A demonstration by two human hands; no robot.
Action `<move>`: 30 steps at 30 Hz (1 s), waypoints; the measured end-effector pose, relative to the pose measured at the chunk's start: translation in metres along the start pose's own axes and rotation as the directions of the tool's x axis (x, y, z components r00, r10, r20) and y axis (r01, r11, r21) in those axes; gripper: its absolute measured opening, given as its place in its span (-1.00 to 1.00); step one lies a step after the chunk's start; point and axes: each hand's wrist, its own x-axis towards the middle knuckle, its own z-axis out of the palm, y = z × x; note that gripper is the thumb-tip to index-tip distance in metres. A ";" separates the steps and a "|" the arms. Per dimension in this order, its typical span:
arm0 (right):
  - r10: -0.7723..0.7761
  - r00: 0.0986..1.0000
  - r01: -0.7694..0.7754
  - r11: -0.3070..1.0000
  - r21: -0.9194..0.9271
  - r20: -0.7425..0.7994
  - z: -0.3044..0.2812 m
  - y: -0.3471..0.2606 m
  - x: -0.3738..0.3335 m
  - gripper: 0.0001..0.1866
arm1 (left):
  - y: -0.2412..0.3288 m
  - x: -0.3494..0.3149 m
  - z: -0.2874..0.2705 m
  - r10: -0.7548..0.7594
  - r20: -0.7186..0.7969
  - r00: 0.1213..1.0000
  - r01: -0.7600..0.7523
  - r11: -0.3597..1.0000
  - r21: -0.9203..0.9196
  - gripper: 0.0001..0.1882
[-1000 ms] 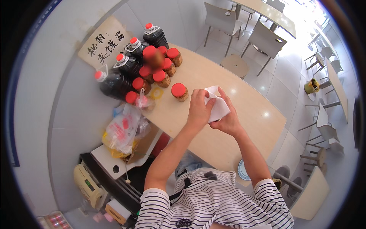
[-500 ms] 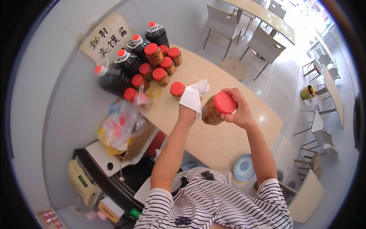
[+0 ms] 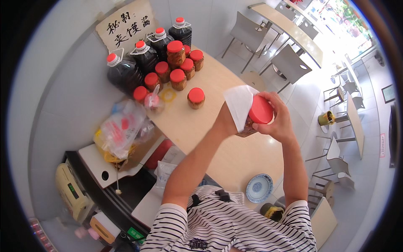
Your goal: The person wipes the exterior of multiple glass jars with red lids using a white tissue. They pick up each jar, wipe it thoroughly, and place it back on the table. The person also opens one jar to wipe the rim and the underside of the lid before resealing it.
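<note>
My right hand [image 3: 281, 119] is wrapped around a glass jar [image 3: 260, 110] with a red lid, holding it tilted above the pale wooden table [image 3: 222, 153]. A white tissue [image 3: 240, 104] lies in my left hand [image 3: 228, 121], pressed to the jar's left side; it covers most of the left fingers and part of the brown, chunky contents. Another red-lidded jar [image 3: 196, 98] stands alone on the table, left of my hands. Behind it several similar jars [image 3: 178, 80] are grouped, one raised above the others.
Several large bottles of dark liquid [image 3: 126, 74] line the wall below a handwritten paper sign [image 3: 126, 25]. Plastic bags [image 3: 121, 134] sit at the table's left end. A blue-patterned plate [image 3: 259, 188] lies near the table's front edge. Grey chairs [image 3: 289, 63] stand beyond.
My left hand with the tissue has moved right, from beside the lone jar to the side of the held jar. The held jar has shifted slightly right. The whole view has shifted a little.
</note>
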 end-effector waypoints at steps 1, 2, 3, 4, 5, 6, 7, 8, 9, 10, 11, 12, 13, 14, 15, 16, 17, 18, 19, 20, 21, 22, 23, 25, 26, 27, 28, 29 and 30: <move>-0.009 1.000 0.009 1.000 0.001 0.008 -0.001 -0.006 0.003 -0.30 | -0.013 0.008 -0.007 -0.093 0.047 0.995 0.102 0.951 -0.293 -0.57; -0.017 1.000 0.017 1.000 0.003 0.017 -0.003 -0.011 0.005 -0.30 | -0.023 0.011 -0.013 -0.164 0.119 0.979 0.202 0.807 -0.554 -0.63; -0.021 1.000 0.021 1.000 0.001 0.023 -0.005 -0.012 0.007 -0.30 | -0.013 0.013 -0.021 -0.178 0.183 0.967 0.242 0.868 -0.433 -0.66; 0.000 1.000 0.000 1.000 0.011 -0.004 -0.006 -0.011 0.008 -0.30 | -0.020 0.011 -0.020 -0.168 0.176 0.970 0.236 0.820 -0.521 -0.63; 0.021 0.999 -0.020 1.000 0.023 -0.030 -0.007 -0.008 0.009 -0.30 | -0.034 0.007 -0.016 -0.157 0.168 0.973 0.228 0.765 -0.602 -0.60; 0.031 0.998 -0.029 0.999 0.041 -0.054 -0.004 -0.009 0.013 -0.29 | -0.048 0.002 -0.016 -0.146 0.151 0.978 0.210 0.710 -0.672 -0.57; 0.061 0.996 -0.058 0.997 0.054 -0.066 -0.003 -0.010 0.015 -0.29 | -0.060 -0.004 -0.014 -0.027 0.128 0.991 0.106 0.736 -0.668 -0.50; 0.081 0.992 -0.078 0.996 0.029 -0.092 0.000 -0.011 0.018 -0.29 | -0.070 -0.009 -0.010 -0.076 0.113 0.991 0.135 0.649 -0.749 -0.50; 0.107 0.987 -0.107 0.994 0.006 -0.120 0.004 -0.008 0.019 -0.30 | -0.072 -0.013 -0.005 -0.130 0.108 0.986 0.163 0.546 -0.822 -0.51; 0.131 0.980 -0.135 0.991 -0.016 -0.148 0.008 -0.005 0.019 -0.30 | -0.074 -0.016 0.001 -0.185 0.110 0.977 0.181 0.435 -0.882 -0.51; 0.124 0.973 -0.135 0.990 -0.046 -0.193 0.013 -0.003 0.019 -0.31 | -0.074 -0.021 0.008 -0.250 0.069 0.966 0.161 0.371 -0.915 -0.51; 0.113 0.967 -0.131 0.989 -0.064 -0.230 0.023 0.000 0.022 -0.31 | -0.071 -0.025 0.011 -0.322 0.024 0.946 0.131 0.316 -0.940 -0.51; 0.102 0.957 -0.130 0.988 -0.088 -0.273 0.032 0.001 0.022 -0.31 | -0.069 -0.028 0.018 -0.390 -0.010 0.921 0.099 0.257 -0.961 -0.51; 0.107 0.941 -0.142 0.986 -0.087 -0.321 0.040 0.002 0.023 -0.32 | -0.071 -0.031 0.026 -0.443 -0.067 0.894 0.060 0.267 -0.962 -0.51; 0.109 0.921 -0.156 0.983 -0.098 -0.375 0.045 0.001 0.023 -0.32 | -0.073 -0.032 0.039 -0.488 -0.115 0.865 0.025 0.270 -0.963 -0.52; 0.112 0.897 -0.170 0.980 -0.100 -0.427 0.051 0.001 0.023 -0.32 | -0.073 -0.031 0.049 -0.533 -0.163 0.830 -0.009 0.280 -0.960 -0.52; 0.112 0.884 -0.186 0.975 -0.120 -0.455 0.056 0.001 0.022 -0.32 | -0.073 -0.031 0.058 -0.596 -0.202 0.777 -0.033 0.281 -0.959 -0.55; 0.113 0.871 -0.198 0.971 -0.132 -0.479 0.063 0.001 0.022 -0.32 | -0.069 -0.031 0.062 -0.625 -0.225 0.748 -0.080 0.251 -0.965 -0.56; 0.112 0.857 -0.212 0.966 -0.145 -0.503 0.068 -0.001 0.021 -0.32 | -0.064 -0.031 0.066 -0.652 -0.245 0.717 -0.128 0.222 -0.967 -0.57; 0.090 0.867 -0.198 0.965 -0.173 -0.490 0.072 -0.004 0.021 -0.32 | -0.061 -0.032 0.068 -0.679 -0.261 0.686 -0.177 0.193 -0.965 -0.57; 0.070 0.875 -0.189 0.960 -0.205 -0.480 0.074 -0.005 0.019 -0.33 | -0.050 -0.031 0.066 -0.700 -0.246 0.670 -0.195 0.154 -0.969 -0.58; 0.050 0.882 -0.180 0.955 -0.237 -0.469 0.075 -0.007 0.017 -0.33 | -0.050 -0.033 0.065 -0.730 -0.226 0.645 -0.173 0.149 -0.974 -0.58; 0.068 0.885 -0.188 0.957 -0.219 -0.461 0.076 -0.010 0.015 -0.32 | -0.050 -0.035 0.064 -0.759 -0.205 0.618 -0.150 0.142 -0.978 -0.58; 0.044 0.896 -0.178 0.947 -0.266 -0.441 0.076 -0.012 0.011 -0.31 | -0.047 -0.037 0.061 -0.819 -0.163 0.550 -0.073 0.147 -0.986 -0.57; 0.033 0.902 -0.173 0.941 -0.291 -0.431 0.074 -0.012 0.009 -0.31 | -0.047 -0.039 0.059 -0.801 -0.164 0.576 -0.060 0.158 -0.986 -0.58; 0.017 0.905 -0.168 0.932 -0.320 -0.426 0.075 -0.010 0.009 -0.31 | -0.047 -0.042 0.056 -0.783 -0.171 0.598 -0.048 0.178 -0.983 -0.59; 0.001 0.907 -0.163 0.923 -0.349 -0.420 0.076 -0.008 0.009 -0.31 | -0.047 -0.045 0.053 -0.765 -0.178 0.619 -0.037 0.198 -0.979 -0.60; -0.014 0.910 -0.157 0.912 -0.378 -0.414 0.077 -0.005 0.009 -0.31 | -0.051 -0.049 0.050 -0.757 -0.218 0.616 -0.014 0.266 -0.964 -0.61; 0.022 0.907 -0.177 0.926 -0.334 -0.420 0.073 -0.004 0.008 -0.31 | -0.053 -0.050 0.050 -0.744 -0.251 0.619 0.008 0.326 -0.945 -0.62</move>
